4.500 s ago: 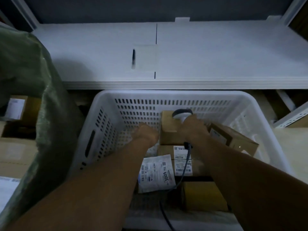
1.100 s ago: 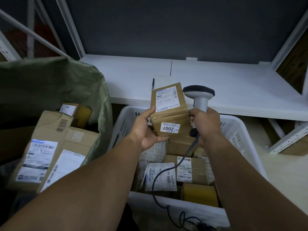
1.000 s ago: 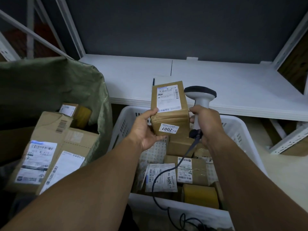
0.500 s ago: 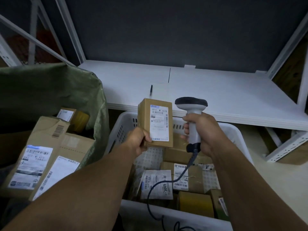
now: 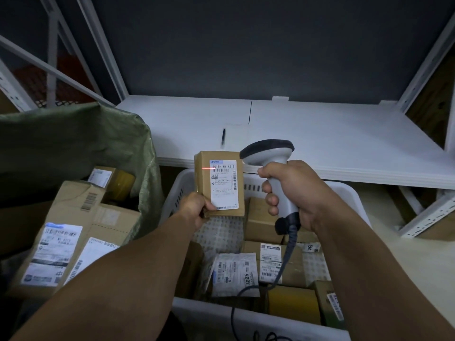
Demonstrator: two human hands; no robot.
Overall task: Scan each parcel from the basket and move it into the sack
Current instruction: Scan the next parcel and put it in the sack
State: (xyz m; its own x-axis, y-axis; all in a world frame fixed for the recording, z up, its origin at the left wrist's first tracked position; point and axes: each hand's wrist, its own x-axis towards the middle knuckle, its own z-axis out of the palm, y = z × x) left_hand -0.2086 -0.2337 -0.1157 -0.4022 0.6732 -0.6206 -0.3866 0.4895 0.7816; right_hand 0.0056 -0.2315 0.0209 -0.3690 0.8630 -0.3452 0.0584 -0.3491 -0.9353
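Observation:
My left hand grips the lower corner of a small brown parcel, held upright above the white basket with its white label facing me. A red scan line crosses the top of that label. My right hand grips the handle of a grey barcode scanner, whose head sits just right of the parcel's top. Its cable hangs down into the basket. Several brown parcels and a white pouch marked 3005 lie in the basket. The green sack stands at the left with several boxes inside.
A white shelf board runs behind the basket, with a black pen on it. White rack uprights stand at both sides. A large labelled carton fills the sack's mouth.
The parcel was lifted out of the basket and turned so its label faces me. The scanner has swung toward it, and a red scan line now shows on the label.

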